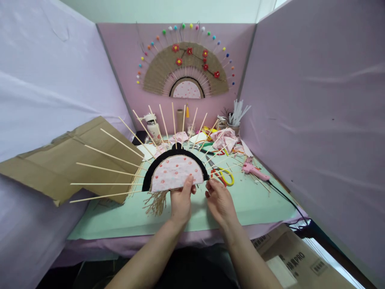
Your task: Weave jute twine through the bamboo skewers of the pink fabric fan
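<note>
A half-round fan base, covered in pink fabric with red prints, is held up over the table. Along its curved edge runs a thick black band, and thin wooden sticks spread out from it like rays. My left hand grips the base's lower straight edge, thumb on the front and fingers behind. At the band's right end, my right hand pinches its tip with closed fingers. A frayed twine tassel hangs below the base's left part.
A cardboard sheet leans at left. Yellow-handled scissors and a corded pink glue gun lie at right. Fabric scraps, a bottle and white glue sticks stand behind. A decorated fan hangs on the back wall.
</note>
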Demonstrator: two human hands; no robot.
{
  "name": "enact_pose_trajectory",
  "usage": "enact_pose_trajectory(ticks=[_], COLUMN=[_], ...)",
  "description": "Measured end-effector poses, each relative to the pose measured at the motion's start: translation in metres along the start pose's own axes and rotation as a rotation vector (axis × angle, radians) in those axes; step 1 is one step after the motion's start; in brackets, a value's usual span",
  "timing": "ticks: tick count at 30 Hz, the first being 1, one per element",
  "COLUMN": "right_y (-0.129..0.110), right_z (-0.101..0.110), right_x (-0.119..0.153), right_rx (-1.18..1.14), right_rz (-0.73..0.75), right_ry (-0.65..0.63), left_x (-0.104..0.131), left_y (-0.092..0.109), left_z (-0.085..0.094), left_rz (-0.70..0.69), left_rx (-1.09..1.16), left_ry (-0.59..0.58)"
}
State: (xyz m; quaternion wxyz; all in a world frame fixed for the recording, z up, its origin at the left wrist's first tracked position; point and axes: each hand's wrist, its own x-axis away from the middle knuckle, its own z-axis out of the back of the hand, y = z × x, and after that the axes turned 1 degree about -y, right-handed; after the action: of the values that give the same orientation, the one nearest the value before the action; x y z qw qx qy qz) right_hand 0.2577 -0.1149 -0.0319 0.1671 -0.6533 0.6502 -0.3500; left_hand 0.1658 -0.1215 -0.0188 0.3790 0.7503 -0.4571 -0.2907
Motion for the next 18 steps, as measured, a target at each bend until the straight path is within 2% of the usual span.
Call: enact_pose_trajectory(ticks=[4, 11, 18], right_y=[-0.0005, 0.0002, 0.0022], right_z=[-0.0013, -0.0014, 0.0012], right_x=[-0.0005, -0.001, -0.0017], right_rx=[-0.016, 0.066, 0.069], right_rz=[-0.04, -0.017, -0.066], right_ry=[-0.017, -0.069, -0.02], left_x=[0.0002, 0.0008, 0.0011], left_y=[0.0, 0.0004, -0.0002], left_z=[-0.0008, -0.0017, -0.0012], left_rz=[0.012, 0.047, 0.078], left_rx=[0.001, 0.03, 0.081], left_ry=[0.008, 0.021, 0.03])
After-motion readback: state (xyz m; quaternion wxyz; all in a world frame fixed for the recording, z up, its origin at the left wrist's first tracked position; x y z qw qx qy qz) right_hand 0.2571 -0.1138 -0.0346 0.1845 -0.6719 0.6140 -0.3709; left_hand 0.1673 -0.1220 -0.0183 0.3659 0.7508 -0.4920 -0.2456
